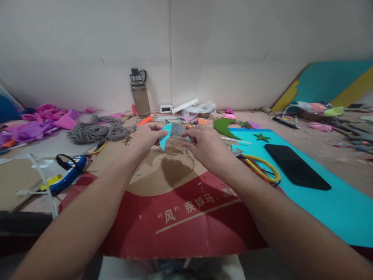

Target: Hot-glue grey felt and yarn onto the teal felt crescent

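My left hand [149, 136] pinches a turquoise piece [164, 137] with a curved edge and a pointed lower tip, thin like foam or card. Against its right side sits a speckled grey piece [176, 129]; whether the two are joined I cannot tell. The fingers of my right hand [201, 142] are closed at the grey piece's right edge. Both pieces are held above the red and brown cardboard [186, 229], where a dark shadow falls below them.
Grey cord [97, 130] lies in a bundle at left, near a blue glue gun-like tool [68, 175]. A water bottle [140, 93] stands by the wall. To the right are scissors [260, 167] with yellow handles, a green crescent [225, 127] and a phone [295, 166] on a turquoise sheet [346, 214].
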The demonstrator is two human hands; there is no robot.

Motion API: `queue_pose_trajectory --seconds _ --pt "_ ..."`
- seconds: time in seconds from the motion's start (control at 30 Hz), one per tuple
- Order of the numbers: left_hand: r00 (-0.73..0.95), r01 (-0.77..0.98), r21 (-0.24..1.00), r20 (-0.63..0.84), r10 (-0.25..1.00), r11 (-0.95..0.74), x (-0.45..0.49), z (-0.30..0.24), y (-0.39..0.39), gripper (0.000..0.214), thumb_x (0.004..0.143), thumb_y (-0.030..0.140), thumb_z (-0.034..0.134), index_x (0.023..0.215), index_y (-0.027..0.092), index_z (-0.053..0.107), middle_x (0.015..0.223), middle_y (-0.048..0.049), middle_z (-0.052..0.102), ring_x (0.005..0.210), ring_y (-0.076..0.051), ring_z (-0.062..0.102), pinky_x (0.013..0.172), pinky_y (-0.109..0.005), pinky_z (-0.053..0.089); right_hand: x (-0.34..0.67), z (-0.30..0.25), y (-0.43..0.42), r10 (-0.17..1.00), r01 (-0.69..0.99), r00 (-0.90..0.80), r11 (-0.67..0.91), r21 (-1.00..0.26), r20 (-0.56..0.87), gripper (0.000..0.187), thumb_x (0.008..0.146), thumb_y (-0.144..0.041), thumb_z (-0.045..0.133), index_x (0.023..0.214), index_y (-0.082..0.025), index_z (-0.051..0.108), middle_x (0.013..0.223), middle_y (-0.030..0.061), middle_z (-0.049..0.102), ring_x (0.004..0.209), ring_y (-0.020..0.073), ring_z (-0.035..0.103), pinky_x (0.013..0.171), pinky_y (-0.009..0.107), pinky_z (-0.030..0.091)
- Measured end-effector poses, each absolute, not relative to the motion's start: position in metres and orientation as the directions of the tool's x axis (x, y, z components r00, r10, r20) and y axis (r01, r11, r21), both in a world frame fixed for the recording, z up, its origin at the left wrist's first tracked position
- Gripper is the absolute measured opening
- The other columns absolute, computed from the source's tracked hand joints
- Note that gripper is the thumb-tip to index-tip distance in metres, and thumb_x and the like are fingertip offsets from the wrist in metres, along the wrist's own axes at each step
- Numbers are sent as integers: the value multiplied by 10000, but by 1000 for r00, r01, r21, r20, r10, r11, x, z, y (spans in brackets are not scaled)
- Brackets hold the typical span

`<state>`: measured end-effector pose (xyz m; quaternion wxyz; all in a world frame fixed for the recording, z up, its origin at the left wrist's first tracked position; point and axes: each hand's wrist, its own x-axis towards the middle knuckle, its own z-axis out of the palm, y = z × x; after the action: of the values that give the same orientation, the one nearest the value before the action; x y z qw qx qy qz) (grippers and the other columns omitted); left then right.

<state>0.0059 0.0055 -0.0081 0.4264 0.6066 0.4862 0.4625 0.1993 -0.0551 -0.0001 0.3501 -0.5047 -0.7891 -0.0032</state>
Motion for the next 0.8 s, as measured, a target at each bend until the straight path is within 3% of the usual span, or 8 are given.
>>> queue_pose_trajectory --seconds 0.13,0.33,0.5,0.67,0.8 --pt "83 160 976 133 988 -145 8 -7 3 179 587 267 727 654 154 605 574 16 554 478 -86 490 481 -227 417 196 -3 -57 785 772 -297 533 -346 544 170 858 -231 588 817 -207 751 769 63 609 722 185 534 697 328 395" --pt "93 215 961 156 983 -173 16 -6 -5 150 581 230 714 621 162 586 546 24 543 476 -85 471 464 -216 368 190 0 -49 697 662 -323 650 -373 640 133 855 -202 589 820 -206 717 832 45 602 765 168 538 704 308 398" --pt "210 267 942 150 966 -204 22 -4 -14 130 620 248 704 652 163 611 572 17 557 497 -80 465 467 -211 345 199 1 -36 679 694 -180 600 -397 712 96 825 -161 607 793 -189 693 798 43 583 768 175 527 711 321 400" --pt "241 202 962 131 962 -182 23 -4 -15 146 627 258 721 678 166 619 571 19 556 489 -80 468 458 -209 341 204 -1 -34 677 684 -99 579 -444 729 79 820 -162 612 801 -194 681 782 32 565 737 167 506 695 322 397" --pt "216 114 989 64 974 -90 23 -7 -13 186 609 274 747 704 151 646 635 -7 596 518 -90 503 491 -223 401 198 -1 -37 653 637 -178 647 -420 736 85 836 -165 602 798 -204 668 801 30 572 770 170 515 718 325 406"
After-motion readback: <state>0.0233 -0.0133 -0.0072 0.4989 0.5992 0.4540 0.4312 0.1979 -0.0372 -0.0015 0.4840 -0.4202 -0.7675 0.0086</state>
